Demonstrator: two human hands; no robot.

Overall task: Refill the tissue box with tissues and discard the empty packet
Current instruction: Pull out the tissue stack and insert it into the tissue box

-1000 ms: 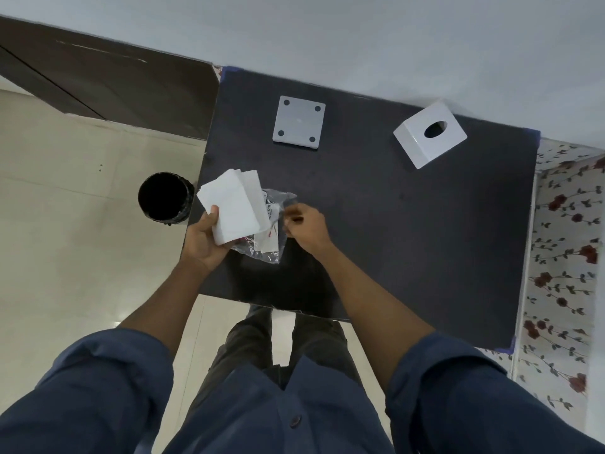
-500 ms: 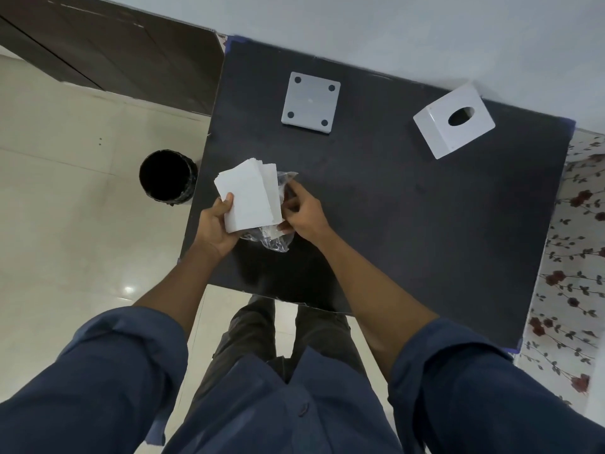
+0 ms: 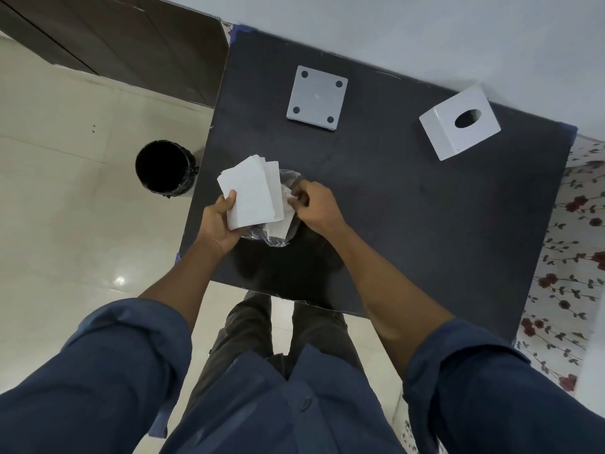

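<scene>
My left hand (image 3: 217, 224) grips a thick stack of white tissues (image 3: 252, 191) over the near left part of the black table (image 3: 409, 224). Under the stack lies a crumpled clear plastic packet (image 3: 278, 237) with some tissue still in it. My right hand (image 3: 314, 208) pinches tissue and plastic at the packet's right side. The white tissue box cover (image 3: 458, 122), with an oval slot on top, stands at the far right of the table. Its flat grey base plate (image 3: 317, 97) lies at the far middle.
A black round bin (image 3: 163, 167) stands on the tiled floor just left of the table. A dark wooden cabinet (image 3: 114, 37) is at the far left, a white wall behind the table, and flowered cloth (image 3: 576, 257) to the right.
My right hand has moved left, from beside the packet to gripping the tissue and plastic at its edge. The left hand keeps the tissue stack. The view has shifted slightly.
</scene>
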